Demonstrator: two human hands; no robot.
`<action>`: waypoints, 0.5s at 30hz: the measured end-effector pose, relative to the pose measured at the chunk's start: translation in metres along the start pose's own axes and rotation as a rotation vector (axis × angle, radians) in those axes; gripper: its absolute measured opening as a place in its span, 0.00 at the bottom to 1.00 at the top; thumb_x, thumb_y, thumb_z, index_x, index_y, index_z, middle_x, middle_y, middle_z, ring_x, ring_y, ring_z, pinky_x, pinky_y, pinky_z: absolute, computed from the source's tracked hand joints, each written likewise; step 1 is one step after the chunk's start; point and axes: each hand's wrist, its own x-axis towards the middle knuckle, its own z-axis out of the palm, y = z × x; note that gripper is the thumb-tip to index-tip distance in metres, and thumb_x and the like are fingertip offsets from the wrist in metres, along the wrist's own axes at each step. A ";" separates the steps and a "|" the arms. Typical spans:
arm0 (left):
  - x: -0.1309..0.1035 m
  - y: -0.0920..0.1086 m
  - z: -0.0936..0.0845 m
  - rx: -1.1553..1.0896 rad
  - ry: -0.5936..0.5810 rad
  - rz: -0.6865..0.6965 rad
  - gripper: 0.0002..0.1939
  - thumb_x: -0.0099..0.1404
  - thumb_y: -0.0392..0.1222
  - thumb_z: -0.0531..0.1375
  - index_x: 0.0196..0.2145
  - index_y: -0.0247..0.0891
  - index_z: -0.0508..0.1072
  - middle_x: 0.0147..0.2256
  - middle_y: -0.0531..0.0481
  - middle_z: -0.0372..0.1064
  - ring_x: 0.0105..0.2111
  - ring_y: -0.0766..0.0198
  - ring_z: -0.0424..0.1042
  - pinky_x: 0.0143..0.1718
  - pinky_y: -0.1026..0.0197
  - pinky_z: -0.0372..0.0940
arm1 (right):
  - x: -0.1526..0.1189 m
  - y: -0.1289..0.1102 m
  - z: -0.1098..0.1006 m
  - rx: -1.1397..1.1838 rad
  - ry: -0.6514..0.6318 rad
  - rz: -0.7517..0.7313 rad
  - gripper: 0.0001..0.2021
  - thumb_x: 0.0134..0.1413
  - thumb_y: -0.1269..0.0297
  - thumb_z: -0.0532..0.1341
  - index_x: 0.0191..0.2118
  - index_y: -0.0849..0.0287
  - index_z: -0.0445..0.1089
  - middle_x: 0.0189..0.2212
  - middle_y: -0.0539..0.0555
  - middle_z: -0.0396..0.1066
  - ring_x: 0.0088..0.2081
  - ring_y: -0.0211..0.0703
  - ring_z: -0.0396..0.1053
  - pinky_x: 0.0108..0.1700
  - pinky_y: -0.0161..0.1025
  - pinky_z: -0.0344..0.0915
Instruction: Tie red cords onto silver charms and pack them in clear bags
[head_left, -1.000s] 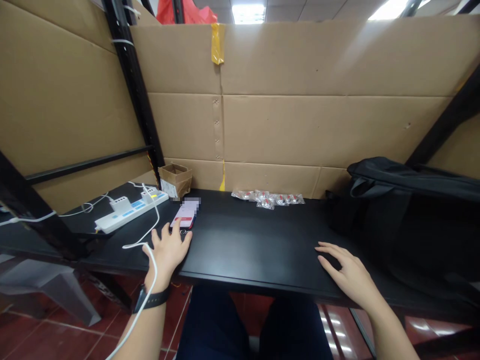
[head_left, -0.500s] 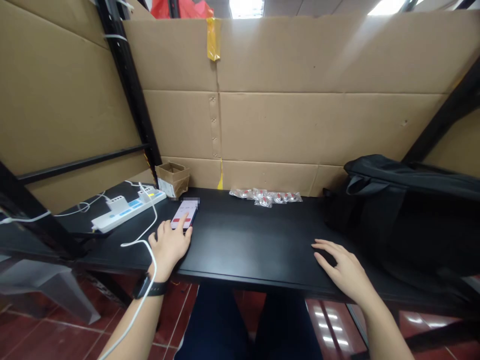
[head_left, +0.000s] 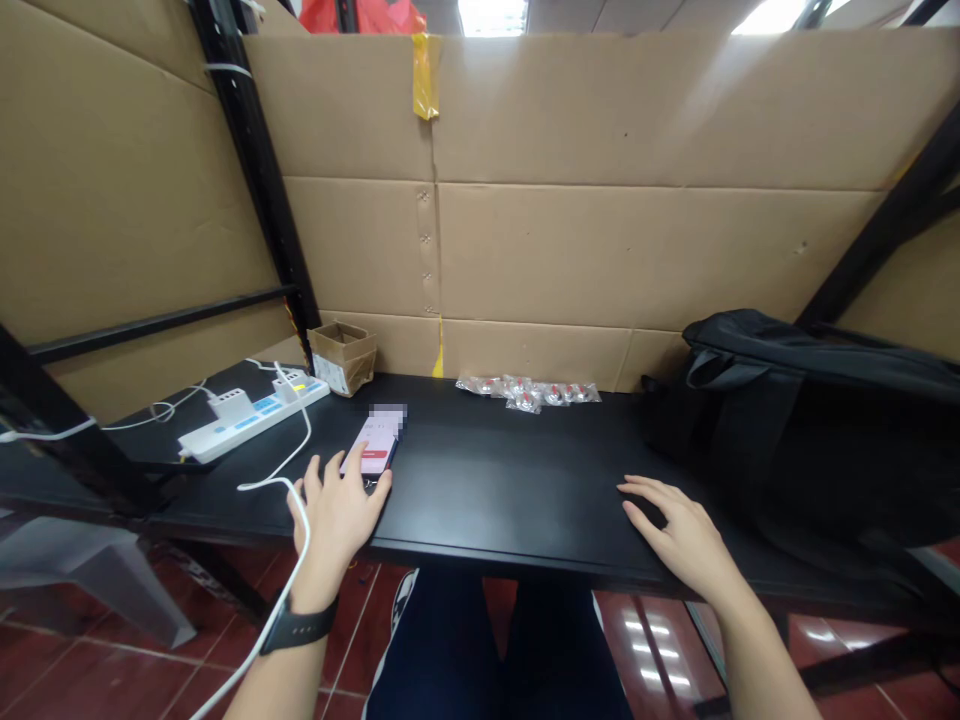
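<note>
A smartphone [head_left: 377, 437] with a lit screen and a red button lies flat on the black tabletop [head_left: 487, 480]. Over its near end is my left hand [head_left: 334, 508], fingers spread, with fingertips at the screen's lower part; they hide that corner. A white cable [head_left: 281, 590] runs across my left wrist, which wears a black band. My right hand [head_left: 679, 530] rests on the right part of the tabletop near the front edge, fingers stretched out and holding nothing. Several small clear packets [head_left: 529, 392] with red and silver items lie along the back.
A white power strip [head_left: 255, 420] with plugged-in chargers sits at left. Behind the phone stands a small open cardboard box [head_left: 345, 355]. A large black bag [head_left: 817, 440] takes up the right side. Cardboard panels [head_left: 562, 250] wall the back, and black posts [head_left: 259, 170] frame the sides.
My left hand has drawn back slightly toward me, and its index finger no longer reaches as far up the screen. The phone's screen content looks different. My right hand stays nearly in place.
</note>
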 end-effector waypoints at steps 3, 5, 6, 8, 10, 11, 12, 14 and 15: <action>0.000 0.002 -0.004 0.003 -0.008 -0.014 0.29 0.69 0.56 0.53 0.63 0.42 0.67 0.60 0.38 0.66 0.64 0.37 0.53 0.61 0.38 0.50 | 0.000 -0.001 -0.001 -0.002 0.001 -0.006 0.18 0.63 0.48 0.54 0.50 0.44 0.76 0.58 0.52 0.72 0.60 0.57 0.67 0.55 0.55 0.66; -0.001 0.003 -0.006 0.002 -0.008 -0.017 0.28 0.69 0.56 0.54 0.62 0.44 0.69 0.61 0.39 0.65 0.64 0.37 0.52 0.61 0.38 0.50 | 0.000 -0.002 -0.001 -0.002 0.003 -0.003 0.18 0.63 0.48 0.54 0.50 0.44 0.76 0.58 0.52 0.72 0.60 0.57 0.67 0.56 0.56 0.66; -0.001 0.003 -0.007 -0.001 -0.001 -0.015 0.27 0.68 0.55 0.55 0.61 0.44 0.70 0.62 0.39 0.64 0.65 0.37 0.51 0.61 0.37 0.50 | 0.000 -0.002 -0.001 -0.002 0.003 -0.001 0.18 0.63 0.48 0.54 0.50 0.44 0.76 0.58 0.51 0.72 0.60 0.57 0.67 0.56 0.56 0.66; -0.003 0.003 -0.008 -0.011 0.025 -0.005 0.26 0.68 0.55 0.55 0.61 0.46 0.71 0.63 0.40 0.62 0.65 0.38 0.50 0.61 0.38 0.50 | 0.000 -0.002 -0.001 -0.005 0.007 0.001 0.17 0.63 0.48 0.54 0.50 0.43 0.76 0.58 0.50 0.72 0.60 0.56 0.67 0.54 0.55 0.68; -0.004 0.003 -0.009 -0.025 0.058 0.002 0.25 0.69 0.55 0.55 0.59 0.46 0.72 0.63 0.42 0.62 0.66 0.39 0.49 0.61 0.38 0.50 | 0.000 -0.001 -0.001 -0.012 0.011 -0.006 0.17 0.63 0.48 0.54 0.50 0.43 0.76 0.57 0.49 0.72 0.60 0.56 0.67 0.53 0.53 0.69; -0.005 0.003 -0.009 -0.031 0.069 0.004 0.24 0.69 0.54 0.55 0.59 0.46 0.72 0.63 0.42 0.62 0.66 0.40 0.49 0.61 0.39 0.50 | 0.000 -0.001 -0.001 -0.017 0.015 -0.008 0.17 0.63 0.48 0.54 0.49 0.42 0.76 0.57 0.49 0.72 0.60 0.55 0.68 0.52 0.53 0.70; -0.005 0.003 -0.010 -0.036 0.074 0.007 0.24 0.69 0.54 0.55 0.58 0.46 0.73 0.62 0.42 0.63 0.66 0.40 0.49 0.62 0.39 0.50 | 0.000 -0.001 -0.001 -0.022 0.018 -0.009 0.17 0.63 0.47 0.54 0.49 0.42 0.76 0.57 0.49 0.73 0.59 0.55 0.68 0.52 0.52 0.70; -0.006 0.003 -0.010 -0.042 0.077 0.011 0.23 0.69 0.53 0.54 0.58 0.46 0.73 0.62 0.42 0.63 0.66 0.40 0.49 0.62 0.39 0.50 | 0.000 -0.002 -0.001 -0.029 0.019 -0.006 0.18 0.63 0.47 0.54 0.49 0.42 0.76 0.57 0.49 0.72 0.60 0.55 0.68 0.51 0.53 0.70; -0.006 0.003 -0.010 -0.043 0.077 0.014 0.23 0.70 0.52 0.54 0.58 0.46 0.73 0.62 0.42 0.64 0.66 0.40 0.50 0.62 0.39 0.50 | -0.001 -0.003 -0.001 -0.029 0.017 -0.003 0.18 0.63 0.47 0.54 0.50 0.42 0.76 0.57 0.49 0.72 0.60 0.56 0.67 0.52 0.53 0.70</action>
